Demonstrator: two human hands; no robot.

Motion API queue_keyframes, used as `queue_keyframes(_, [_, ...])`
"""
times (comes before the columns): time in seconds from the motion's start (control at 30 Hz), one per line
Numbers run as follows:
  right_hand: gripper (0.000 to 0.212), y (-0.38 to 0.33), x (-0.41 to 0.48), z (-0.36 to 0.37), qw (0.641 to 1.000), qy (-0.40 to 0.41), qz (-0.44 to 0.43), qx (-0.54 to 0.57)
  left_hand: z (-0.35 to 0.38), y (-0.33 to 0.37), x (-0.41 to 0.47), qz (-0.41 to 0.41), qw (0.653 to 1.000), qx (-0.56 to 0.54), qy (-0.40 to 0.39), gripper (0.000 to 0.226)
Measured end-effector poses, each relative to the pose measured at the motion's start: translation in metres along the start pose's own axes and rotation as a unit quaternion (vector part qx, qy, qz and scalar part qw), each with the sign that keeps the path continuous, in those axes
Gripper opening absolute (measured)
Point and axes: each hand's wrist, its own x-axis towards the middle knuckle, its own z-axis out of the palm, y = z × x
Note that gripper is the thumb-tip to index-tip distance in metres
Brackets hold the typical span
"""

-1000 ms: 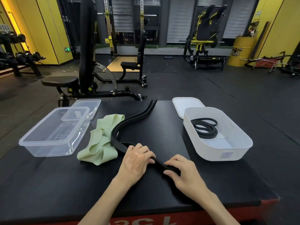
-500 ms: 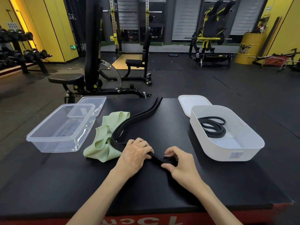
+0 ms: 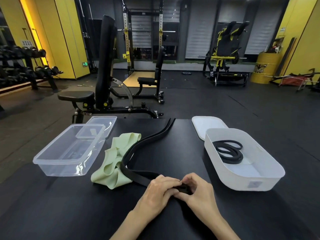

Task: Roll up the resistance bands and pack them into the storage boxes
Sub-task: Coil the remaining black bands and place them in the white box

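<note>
Gym, black table (image 3: 173, 153): both hands on black band (image 3: 140, 175)
Left hand (image 3: 159, 189) and right hand (image 3: 199, 193) pinch its rolled end up front; tail runs back between clear box (image 3: 60, 168) and white box (image 3: 233, 181); weight bench (image 3: 103, 66) behind

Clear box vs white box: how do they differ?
The clear box is see-through and holds no band; the white box is opaque and holds a coiled black band. The clear box sits on the left, the white box on the right. Both are open, clear lid and white lid lying behind them.
</note>
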Motion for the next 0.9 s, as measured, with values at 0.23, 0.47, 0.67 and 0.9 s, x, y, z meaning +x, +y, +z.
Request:
queue_keyframes(0.23, [0.033, 0.003, -0.004, -0.013, 0.996, -0.065, -0.031, -0.046, 0.009, 0.001, -0.001, 0.005, 0.998, 0.065, 0.005, 0.032])
queue_keyframes(0.47, [0.032, 0.002, 0.001, -0.011, 0.995, -0.028, -0.023, -0.090, 0.010, 0.000, 0.000, 0.016, 0.998, 0.057, -0.015, 0.037])
queue_keyframes(0.67, [0.030, -0.008, 0.007, -0.028, 0.989, -0.119, 0.027, -0.078, 0.010, -0.001, 0.003, 0.005, 0.999, 0.043, -0.011, 0.037])
queue_keyframes(0.9, [0.038, -0.064, 0.084, -0.012, 0.868, -0.269, -0.253, -0.332, 0.013, 0.002, 0.006, 0.007, 0.998, 0.064, 0.004, 0.019])
